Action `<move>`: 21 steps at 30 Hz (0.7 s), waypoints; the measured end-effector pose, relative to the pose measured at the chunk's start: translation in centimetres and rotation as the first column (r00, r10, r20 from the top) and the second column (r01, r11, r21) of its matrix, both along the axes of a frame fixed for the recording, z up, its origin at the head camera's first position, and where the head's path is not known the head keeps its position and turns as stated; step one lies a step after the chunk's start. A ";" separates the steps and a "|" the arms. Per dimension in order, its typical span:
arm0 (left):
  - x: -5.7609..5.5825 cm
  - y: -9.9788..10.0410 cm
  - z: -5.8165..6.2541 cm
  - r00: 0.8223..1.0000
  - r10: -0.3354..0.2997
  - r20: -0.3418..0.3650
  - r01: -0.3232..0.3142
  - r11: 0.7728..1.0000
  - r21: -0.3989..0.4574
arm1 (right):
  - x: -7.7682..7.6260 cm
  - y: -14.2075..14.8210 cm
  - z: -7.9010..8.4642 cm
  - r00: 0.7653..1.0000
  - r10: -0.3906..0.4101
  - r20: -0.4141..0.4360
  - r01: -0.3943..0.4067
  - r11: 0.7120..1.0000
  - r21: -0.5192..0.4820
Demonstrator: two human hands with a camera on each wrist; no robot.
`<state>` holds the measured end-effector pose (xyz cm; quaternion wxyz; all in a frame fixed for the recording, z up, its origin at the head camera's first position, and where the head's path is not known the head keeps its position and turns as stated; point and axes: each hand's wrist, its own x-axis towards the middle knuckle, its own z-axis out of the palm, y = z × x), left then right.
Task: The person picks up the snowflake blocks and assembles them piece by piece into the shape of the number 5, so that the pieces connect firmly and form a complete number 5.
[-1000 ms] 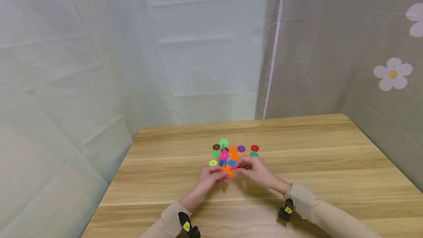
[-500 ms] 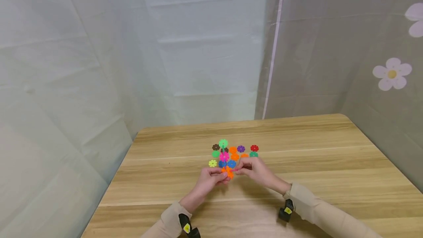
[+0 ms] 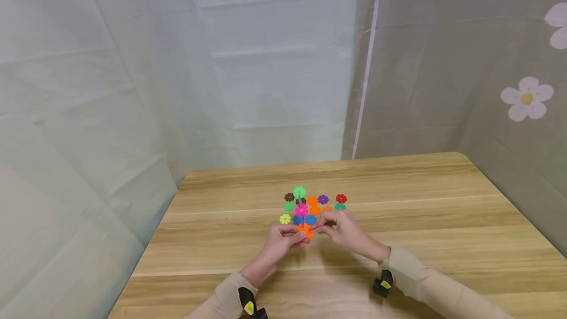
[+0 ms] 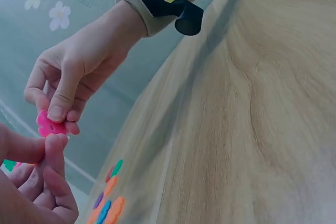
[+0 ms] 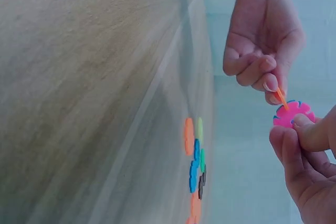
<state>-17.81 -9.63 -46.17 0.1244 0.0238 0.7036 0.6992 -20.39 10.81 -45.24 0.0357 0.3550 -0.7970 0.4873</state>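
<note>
My left hand (image 3: 280, 242) pinches an orange notched plastic disc (image 3: 304, 231) between thumb and fingers, above the table. From that disc a joined chain stretches away, with a pink disc (image 3: 301, 210) midway and a light green disc (image 3: 299, 192) at its far end. Opposite, my right hand (image 3: 344, 230) pinches another pink disc (image 5: 284, 117), seen nearly edge-on in the head view. In the right wrist view the orange disc's edge meets this pink disc's rim at a notch. Fingertips hide part of both discs.
Loose discs lie flat beyond the hands: a yellow-green one (image 3: 285, 219), a blue one (image 3: 311, 219), a purple one (image 3: 323, 199), a red one (image 3: 341, 198) and several more. The wooden table (image 3: 212, 240) ends at a far edge before a pale curtain (image 3: 283, 87).
Both hands stay almost in place. The chain's far end has dipped slightly, and the pink disc in my right hand sits a little lower and tilts differently against the orange one.
</note>
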 end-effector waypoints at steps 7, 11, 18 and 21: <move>0.2 0.2 0.4 1.000 0.007 0.014 -0.007 1.000 0.014 | 0.3 -0.3 -0.1 0.999 -0.036 -0.039 0.036 0.999 -0.004; 0.0 0.4 0.4 1.000 0.013 0.015 -0.013 1.000 0.022 | 0.2 -0.5 -0.2 0.998 -0.044 -0.052 0.043 0.999 -0.024; -0.3 -0.1 0.7 1.000 -0.025 0.000 0.025 0.999 -0.041 | 0.0 -0.3 -0.4 1.000 -0.009 0.007 0.009 0.999 -0.040; -0.5 -0.2 0.8 1.000 -0.023 -0.014 0.022 0.998 -0.067 | -0.1 -0.4 -0.3 1.000 -0.016 0.025 0.016 0.999 -0.035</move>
